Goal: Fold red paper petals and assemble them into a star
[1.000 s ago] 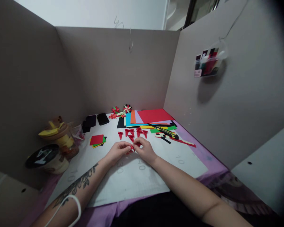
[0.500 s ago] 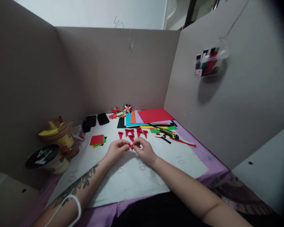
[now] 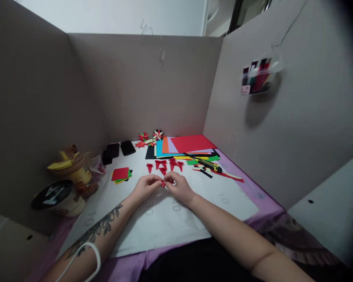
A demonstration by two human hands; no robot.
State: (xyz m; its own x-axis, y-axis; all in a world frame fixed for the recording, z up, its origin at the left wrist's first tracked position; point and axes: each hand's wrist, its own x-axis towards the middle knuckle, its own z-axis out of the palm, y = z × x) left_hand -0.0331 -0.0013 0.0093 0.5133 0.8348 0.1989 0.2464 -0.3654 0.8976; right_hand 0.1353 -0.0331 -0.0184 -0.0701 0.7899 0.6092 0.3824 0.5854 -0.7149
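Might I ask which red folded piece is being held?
The red piece pinched between the left hand and right hand; those beyond lie on the mat.

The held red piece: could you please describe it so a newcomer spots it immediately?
Above the white sheet, the left hand and right hand nearly meet. Between them is the small red piece, held, unlike the loose red pieces beyond.

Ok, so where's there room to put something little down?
On the white numbered sheet: between the left forearm and right forearm, by the near edge; between the right forearm and the paper strips; between the left forearm and the square papers. Farther back it's crowded: red folded pieces, utility knife, coloured paper sheets.
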